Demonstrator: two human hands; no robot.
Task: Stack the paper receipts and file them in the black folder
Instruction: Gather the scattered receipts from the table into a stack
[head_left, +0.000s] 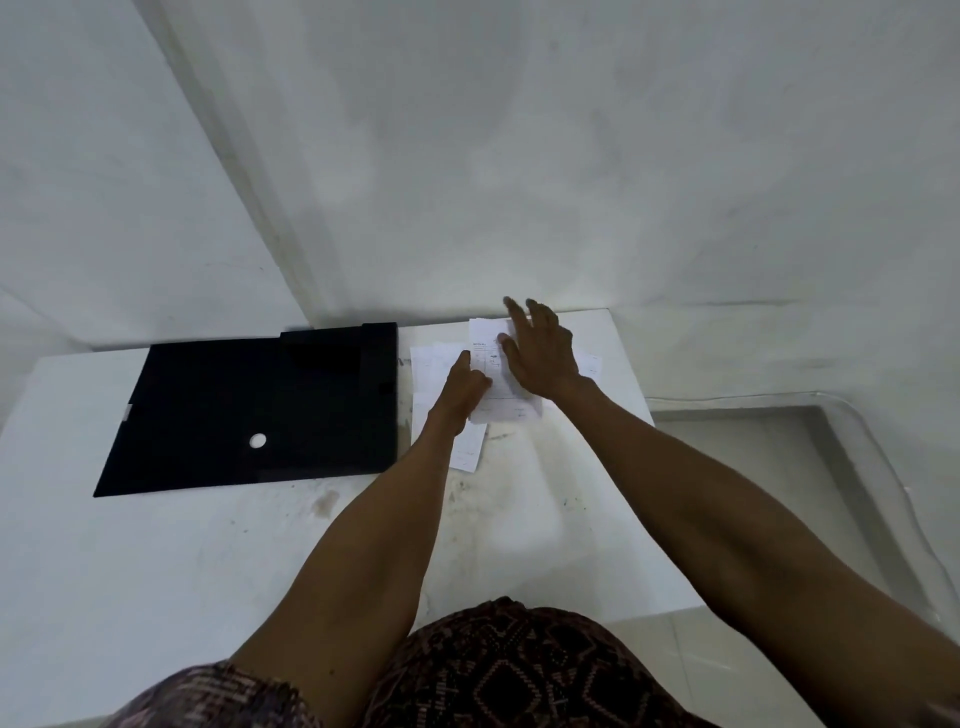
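Several white paper receipts (488, 364) lie overlapped on the white table (156, 545), near its far right corner. My left hand (464, 384) rests on the left part of the pile, fingers pointing away from me and touching the paper. My right hand (540, 348) lies flat over the right part of the pile with fingers spread and straight. One receipt (467, 452) sticks out toward me under my left wrist. The black folder (249, 410) lies flat on the table to the left of the receipts, with a small white dot on its cover.
The table stands in a corner of pale walls (571, 156). Past the table's right edge the floor drops to a sunken grey ledge (779, 447). Patterned clothing (498, 670) fills the bottom of the view.
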